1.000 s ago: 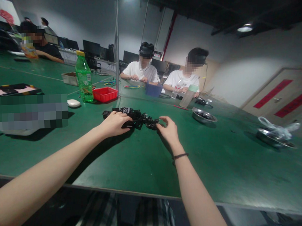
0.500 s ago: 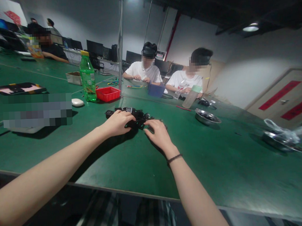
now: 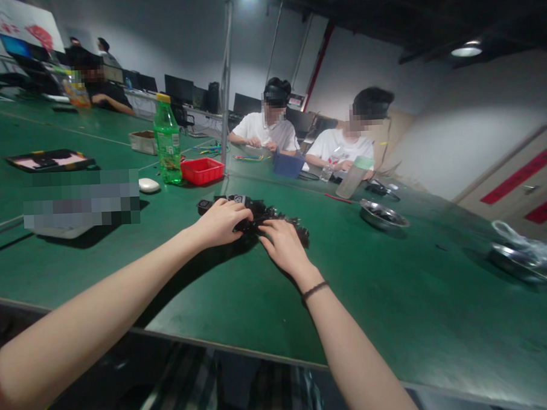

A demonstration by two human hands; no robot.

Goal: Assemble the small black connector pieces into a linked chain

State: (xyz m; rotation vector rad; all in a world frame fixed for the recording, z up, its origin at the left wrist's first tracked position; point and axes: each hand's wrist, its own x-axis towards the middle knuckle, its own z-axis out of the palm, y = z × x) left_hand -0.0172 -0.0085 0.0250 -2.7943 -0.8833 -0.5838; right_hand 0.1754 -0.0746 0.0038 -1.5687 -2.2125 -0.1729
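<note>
A heap of small black parts (image 3: 297,226) lies on the green table in front of me. My left hand (image 3: 223,221) rests over the left side of the heap, its fingers curled round black pieces. Beside it, my right hand (image 3: 282,242) lies at the near side of the heap, fingers bent and touching the black parts. A dark band circles my right wrist. The undersides of both hands and the exact pieces between the fingers are hidden.
Behind the heap are a red tray (image 3: 202,172), a green bottle (image 3: 167,143) and a white mouse (image 3: 149,185). Metal bowls (image 3: 383,216) stand to the right. Two people in white shirts sit across the table, near a blue bin (image 3: 288,163) and a metal pole (image 3: 227,80).
The view has shifted slightly, so the surroundings appear further right. My right hand has moved slightly left relative to the heap, and more of the black parts show on its right.
</note>
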